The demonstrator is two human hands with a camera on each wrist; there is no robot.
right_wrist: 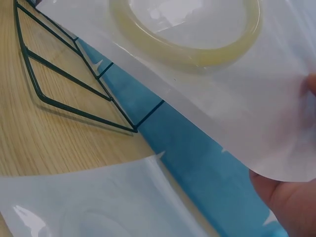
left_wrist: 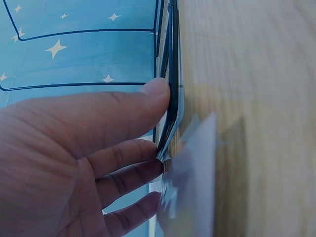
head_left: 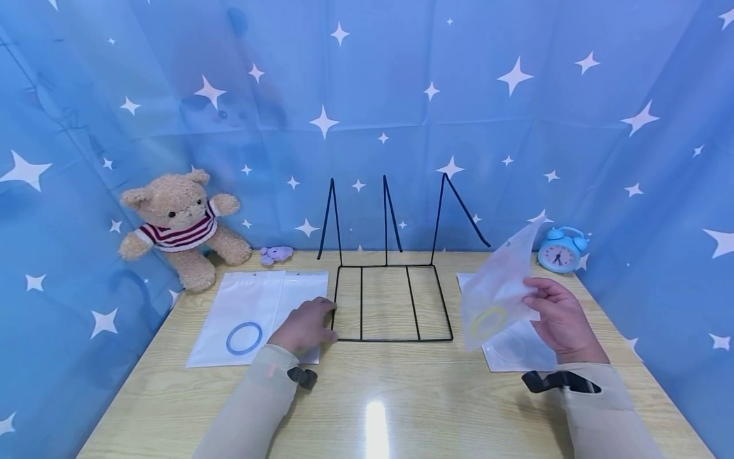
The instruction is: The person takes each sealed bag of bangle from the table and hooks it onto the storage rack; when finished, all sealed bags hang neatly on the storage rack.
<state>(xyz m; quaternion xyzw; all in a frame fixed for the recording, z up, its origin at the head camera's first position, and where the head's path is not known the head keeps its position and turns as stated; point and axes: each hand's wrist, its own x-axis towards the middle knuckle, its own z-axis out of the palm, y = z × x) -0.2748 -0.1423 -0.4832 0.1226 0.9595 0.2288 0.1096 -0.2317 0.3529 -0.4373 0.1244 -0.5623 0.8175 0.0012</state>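
A black wire rack [head_left: 395, 340] stands mid-table, with three tall bent hooks along its back. My left hand [head_left: 302, 324] is at the rack's left side. In the left wrist view, its thumb and fingers hold the base wire [left_wrist: 173, 94] near the corner. My right hand [head_left: 559, 319] pinches the edge of a translucent white plastic bag [head_left: 497, 280], lifted and tilted right of the rack. Inside it is a yellow ring [right_wrist: 210, 57]. Below, another translucent bag [right_wrist: 123, 197] lies on the table; its contents show only as a faint round outline.
Left of the rack lie overlapping white bags [head_left: 252, 296], one with a blue ring [head_left: 228, 341]. A teddy bear [head_left: 183, 223] and a small purple toy [head_left: 276, 255] sit at the back left. A blue alarm clock [head_left: 559, 255] stands back right, before star-patterned blue curtains [head_left: 367, 76].
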